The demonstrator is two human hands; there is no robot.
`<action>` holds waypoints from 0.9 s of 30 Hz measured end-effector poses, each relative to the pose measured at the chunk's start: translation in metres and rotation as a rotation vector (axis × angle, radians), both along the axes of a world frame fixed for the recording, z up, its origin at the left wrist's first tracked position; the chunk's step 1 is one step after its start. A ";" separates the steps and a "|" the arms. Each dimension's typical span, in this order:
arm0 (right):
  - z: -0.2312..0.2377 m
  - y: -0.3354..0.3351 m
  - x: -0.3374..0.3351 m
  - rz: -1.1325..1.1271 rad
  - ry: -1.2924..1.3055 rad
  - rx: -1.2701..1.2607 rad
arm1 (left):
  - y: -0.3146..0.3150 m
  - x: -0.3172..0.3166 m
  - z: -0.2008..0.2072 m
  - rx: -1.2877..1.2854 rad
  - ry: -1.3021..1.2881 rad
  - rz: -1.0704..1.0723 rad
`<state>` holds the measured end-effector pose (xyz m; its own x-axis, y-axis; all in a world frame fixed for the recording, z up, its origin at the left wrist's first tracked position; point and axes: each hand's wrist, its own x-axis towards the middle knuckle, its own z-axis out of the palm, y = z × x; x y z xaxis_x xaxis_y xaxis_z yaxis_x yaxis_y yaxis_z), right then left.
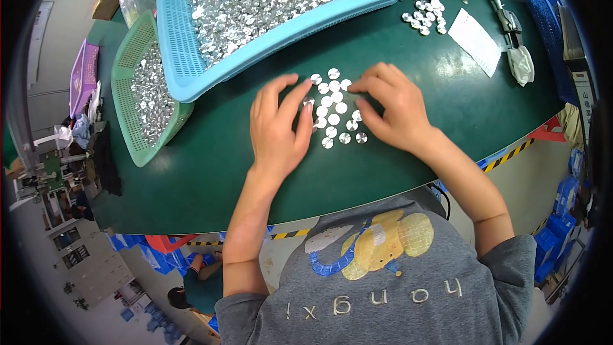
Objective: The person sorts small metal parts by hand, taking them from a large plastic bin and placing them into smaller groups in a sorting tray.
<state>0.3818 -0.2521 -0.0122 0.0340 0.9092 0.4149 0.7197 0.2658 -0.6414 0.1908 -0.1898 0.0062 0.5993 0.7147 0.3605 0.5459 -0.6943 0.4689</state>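
Several small round silver metal discs [334, 119] lie flat in a loose cluster on the green table, between my two hands. My left hand [279, 121] rests at the cluster's left side, fingers apart, its fingertips beside or touching the outer discs. On the right side, my right hand [393, 105] is bent over the table with thumb and fingers apart, its index fingertip close to a disc at the upper right of the cluster. Neither hand visibly grips a disc. Part of the left edge of the cluster is hidden behind my left fingers.
A blue basket [255, 51] full of silver discs stands at the far side. Left of it is a green basket [137, 134] holding more. Farther right are another pile of discs [426, 15], a white paper slip [475, 41] and a tool with a white-wrapped end [520, 64].
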 end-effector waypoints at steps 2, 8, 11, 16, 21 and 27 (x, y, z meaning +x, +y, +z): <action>-0.001 0.018 0.002 0.001 0.020 -0.047 | 0.017 0.008 -0.006 0.026 -0.068 -0.012; -0.003 0.057 0.002 0.156 -0.107 0.029 | 0.031 0.010 -0.025 0.055 -0.135 -0.024; -0.007 0.054 0.008 0.213 -0.097 0.012 | 0.030 0.008 -0.022 0.004 -0.107 -0.064; -0.002 0.049 0.009 0.259 -0.091 0.001 | 0.027 0.006 -0.021 0.020 -0.098 -0.076; -0.004 0.042 0.011 0.283 -0.085 0.020 | 0.020 0.004 -0.019 0.041 -0.078 -0.075; -0.004 0.022 0.015 0.311 -0.172 0.017 | 0.015 0.004 -0.020 0.036 -0.077 -0.132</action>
<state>0.3968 -0.2303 -0.0160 -0.3151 0.8581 0.4053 0.7000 0.4986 -0.5114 0.1953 -0.1752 -0.0142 0.6565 0.6173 0.4335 0.4122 -0.7749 0.4792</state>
